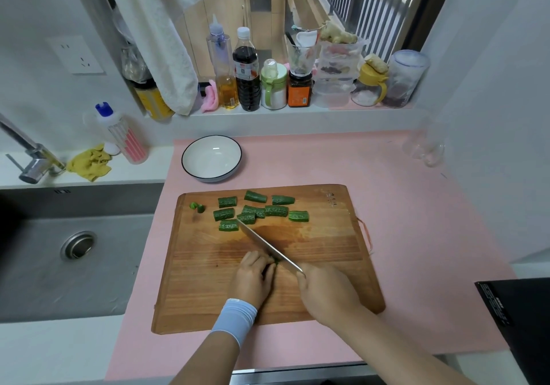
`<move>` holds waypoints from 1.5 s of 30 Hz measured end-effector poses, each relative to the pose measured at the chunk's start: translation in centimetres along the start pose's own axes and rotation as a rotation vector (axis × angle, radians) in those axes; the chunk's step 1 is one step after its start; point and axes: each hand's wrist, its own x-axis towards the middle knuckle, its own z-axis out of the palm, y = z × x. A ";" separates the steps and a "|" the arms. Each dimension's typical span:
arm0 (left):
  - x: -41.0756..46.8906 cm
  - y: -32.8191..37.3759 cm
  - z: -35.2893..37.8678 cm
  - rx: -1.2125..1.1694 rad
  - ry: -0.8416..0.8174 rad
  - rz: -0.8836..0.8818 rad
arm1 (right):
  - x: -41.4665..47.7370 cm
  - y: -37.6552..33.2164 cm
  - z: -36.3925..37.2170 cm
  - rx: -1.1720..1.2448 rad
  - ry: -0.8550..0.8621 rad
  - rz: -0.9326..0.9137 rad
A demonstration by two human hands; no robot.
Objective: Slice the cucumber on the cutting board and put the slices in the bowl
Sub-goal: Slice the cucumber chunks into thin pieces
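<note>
The last bit of cucumber (275, 262) is sitting near the front of the cutting board (208, 289), almost hidden under the left hand (253, 277), whose fingers are curling over it to pin it for the cut. The right hand (326, 291) is gripping the knife (268, 246), blade angling across the cucumber. Cut pieces (259, 210) are lying at the board's far side, seemingly cleared toward the empty bowl (212, 158) just beyond.

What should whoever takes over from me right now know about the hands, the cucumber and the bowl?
Left hand: pinning the last bit of cucumber, mostly hidden under the fingers.
Right hand: gripping the knife, blade angled across the cutting board.
Done: about ten cut pieces lie at the board's far side, two small end bits to their left.
Left: finish this piece, then move all slices into the bowl, which holds none yet.
</note>
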 end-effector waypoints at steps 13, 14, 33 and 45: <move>-0.2 -0.1 0.0 0.001 0.006 -0.007 | -0.2 0.4 0.0 -0.030 -0.027 -0.008; -0.2 -0.1 0.0 -0.001 0.003 -0.007 | 0.1 0.3 0.2 -0.022 -0.036 0.000; -0.5 0.4 -0.1 -0.020 0.051 -0.025 | -0.3 0.4 0.8 -0.034 0.039 -0.043; -0.6 0.1 0.0 -0.018 0.050 -0.039 | 0.5 0.1 0.9 -0.042 -0.032 -0.012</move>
